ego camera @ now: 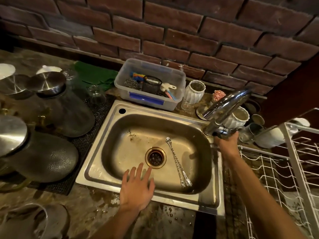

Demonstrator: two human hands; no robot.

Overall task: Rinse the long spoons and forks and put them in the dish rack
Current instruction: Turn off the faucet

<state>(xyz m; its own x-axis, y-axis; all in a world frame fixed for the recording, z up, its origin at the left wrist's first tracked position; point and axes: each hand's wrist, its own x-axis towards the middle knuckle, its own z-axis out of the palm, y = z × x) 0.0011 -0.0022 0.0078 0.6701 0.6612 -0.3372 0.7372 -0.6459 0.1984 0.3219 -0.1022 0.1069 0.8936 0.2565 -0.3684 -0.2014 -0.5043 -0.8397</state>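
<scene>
The sink (110,185) sat in the middle of the counter (103,219), with the drain (155,157) in its floor. The long cutlery (177,163) lay in the basin, just right of the drain. Behind the sink stood a tub (150,100) of brushes. The tap (224,107) rose at the back right corner. The dish rack (283,169) stood to the right, and jugs (57,111) on a mat (101,109) to the left.
</scene>
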